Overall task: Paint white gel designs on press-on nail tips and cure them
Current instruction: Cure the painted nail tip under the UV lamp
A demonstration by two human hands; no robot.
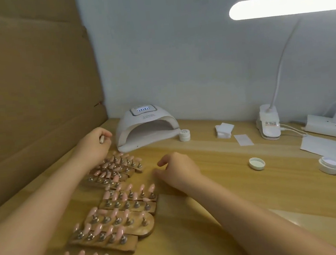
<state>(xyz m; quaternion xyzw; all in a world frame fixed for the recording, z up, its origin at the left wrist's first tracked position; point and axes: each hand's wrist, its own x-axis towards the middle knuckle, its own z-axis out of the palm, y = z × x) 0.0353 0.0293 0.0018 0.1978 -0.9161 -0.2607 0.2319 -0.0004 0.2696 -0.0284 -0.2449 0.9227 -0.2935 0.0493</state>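
Table (220, 184) of pale wood carries everything we see, with a cardboard sheet (30, 90) standing along its left edge. Largest of the task's things is the white curing lamp (142, 130) at the back, its mouth open toward us and its display lit. Next come the wooden holder strips (121, 225), lying in a column that runs from the near left up toward the lamp, each strip's long axis roughly crosswise. On them stand pale pink nail tips (112, 195) on small metal pegs; we can make out no white design on any of them.

Our left hand (94, 143) hovers over the farthest strips, just beside the lamp's mouth, fingers curled round a thin white stick, likely the brush (102, 139). Our right hand (177, 170) rests on the table just right of the strips, fingers loosely curled and holding nothing. An open gel pot (330, 164) and its lid (257, 163) lie well apart to the right, nearer the right hand.
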